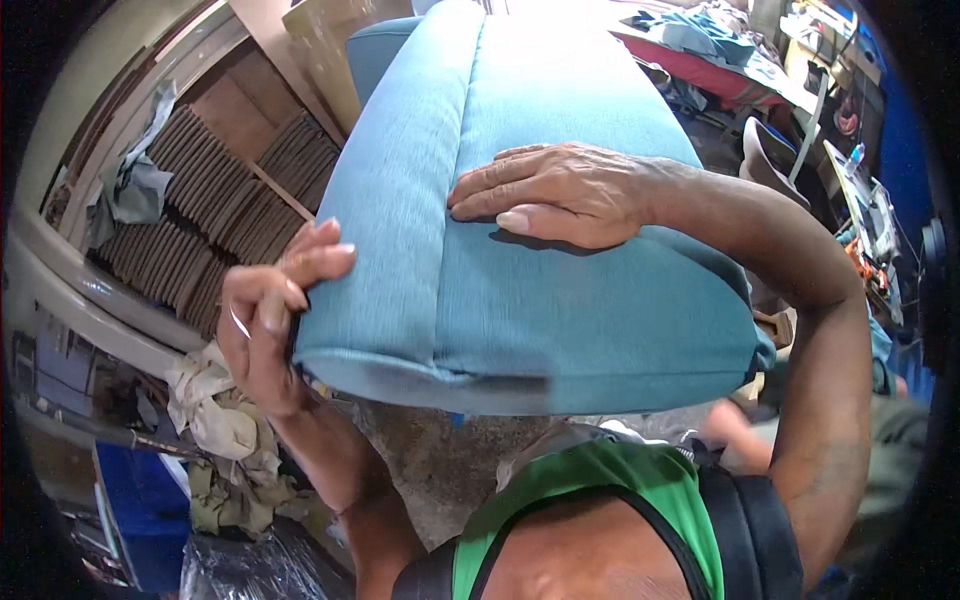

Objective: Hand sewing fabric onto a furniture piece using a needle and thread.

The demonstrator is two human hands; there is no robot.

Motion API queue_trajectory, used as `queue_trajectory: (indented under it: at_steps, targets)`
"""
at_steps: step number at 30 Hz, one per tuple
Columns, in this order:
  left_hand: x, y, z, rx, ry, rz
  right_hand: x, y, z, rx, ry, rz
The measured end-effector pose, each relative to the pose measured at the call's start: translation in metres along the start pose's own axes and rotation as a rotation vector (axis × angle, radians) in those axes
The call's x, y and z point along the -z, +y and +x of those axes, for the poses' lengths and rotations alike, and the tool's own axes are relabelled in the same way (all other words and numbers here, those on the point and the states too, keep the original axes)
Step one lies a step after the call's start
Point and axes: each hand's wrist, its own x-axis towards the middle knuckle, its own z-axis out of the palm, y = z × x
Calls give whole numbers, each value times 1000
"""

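A light blue upholstered furniture piece [560, 310] stands before me, with a long seam running away from me and a piped near edge. My right hand [570, 195] lies flat on its top, fingertips at the seam and thumb stretched out. At the left side, my left hand [270, 320] is curled, its fingertips close to the padded border. A thin, bright, curved glint shows against its fingers; whether that is a held tool cannot be made out. Near the front corner, a fold [445, 372] puckers the fabric where the seam meets the edge.
Stacked brown slatted pieces [200, 190] fill a wooden frame at left. Crumpled pale cloth [225, 415] hangs below, beside a blue box [145, 510]. A table with fabrics [700, 50] stands far right, near a curved chair part [770, 155]. A blurred skin-coloured shape [738, 435] shows lower right.
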Motion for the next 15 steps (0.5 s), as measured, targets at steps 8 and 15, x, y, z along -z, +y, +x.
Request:
queue_trajectory:
  at_steps: [8, 15]
  targets:
    - [-21, 7, -7, 58, 228, 196, 9, 85, 11, -188, 55, -187]
    - [22, -7, -11, 73, -179, 65, 20, 128, 22, -396, 40, -284]
